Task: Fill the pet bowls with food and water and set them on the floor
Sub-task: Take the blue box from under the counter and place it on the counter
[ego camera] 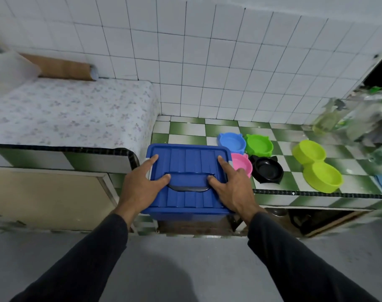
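Now both hands rest on the blue box.
Left hand (140, 184) and right hand (231, 186) lie flat, fingers straight, on the blue box (186, 168) lid; 4 small bowls (258, 144) sit beside it on the desk (294, 196).

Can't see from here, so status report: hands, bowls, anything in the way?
Both hands, left hand and right hand, flat on blue bin lid. Bowls empty on counter. Closed bin blocks the food.

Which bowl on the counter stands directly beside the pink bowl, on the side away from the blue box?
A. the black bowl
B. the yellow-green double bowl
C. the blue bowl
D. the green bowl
A: the black bowl sits right next to the pink bowl on the side away from the blue box, while the blue bowl and green bowl stand behind them, nearer the wall.
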